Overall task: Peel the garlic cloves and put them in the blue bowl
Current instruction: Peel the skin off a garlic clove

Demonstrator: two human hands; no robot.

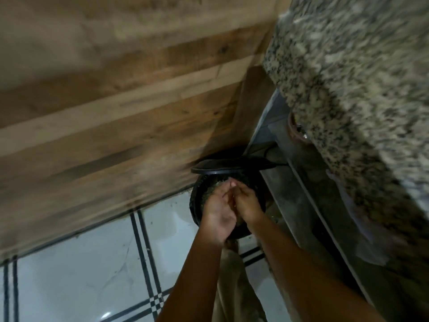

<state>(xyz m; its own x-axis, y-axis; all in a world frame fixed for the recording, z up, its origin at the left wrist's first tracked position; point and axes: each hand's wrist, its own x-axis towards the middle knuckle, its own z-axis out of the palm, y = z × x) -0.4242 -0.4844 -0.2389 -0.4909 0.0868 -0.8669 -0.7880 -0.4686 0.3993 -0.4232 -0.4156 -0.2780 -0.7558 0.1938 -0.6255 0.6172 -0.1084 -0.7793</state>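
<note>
Both my hands are held together over a black round bin point(195, 206) on the floor. Its lid point(220, 168) is tipped up behind them. My left hand point(218, 211) and my right hand point(248, 203) meet at the fingertips, with the fingers fairly straight and touching. Motion blur hides whether anything lies between them. Pale speckled scraps point(207, 192) show inside the bin under my left hand. No garlic cloves and no blue bowl are in view.
A wooden panel point(111, 108) fills the upper left, reaching down to the floor. A speckled granite counter point(362, 94) overhangs on the right, with a metal frame point(299, 196) under it. White floor tiles point(88, 263) with black lines lie at the lower left.
</note>
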